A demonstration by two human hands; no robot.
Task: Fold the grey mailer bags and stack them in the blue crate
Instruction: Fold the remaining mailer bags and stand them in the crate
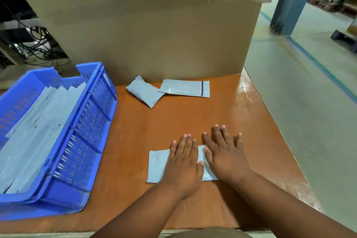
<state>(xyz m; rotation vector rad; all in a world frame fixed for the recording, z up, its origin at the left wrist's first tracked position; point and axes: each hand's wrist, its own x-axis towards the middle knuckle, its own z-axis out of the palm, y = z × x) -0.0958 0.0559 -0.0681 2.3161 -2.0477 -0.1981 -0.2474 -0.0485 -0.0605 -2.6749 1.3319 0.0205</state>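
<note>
Two hands, left hand point(183, 162), right hand point(226, 154), fingers flat on one folded mailer point(157, 166), two mailers point(185, 88) behind, blue crate point(77, 141)

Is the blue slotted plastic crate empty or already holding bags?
Holding bags: grey mailer bags lie overlapping inside the blue crate.

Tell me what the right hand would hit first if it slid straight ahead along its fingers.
Probably nothing on the table: the right hand points slightly left of straight ahead, likely passing right of the flat mailer bag and reaching the big cardboard box.
</note>
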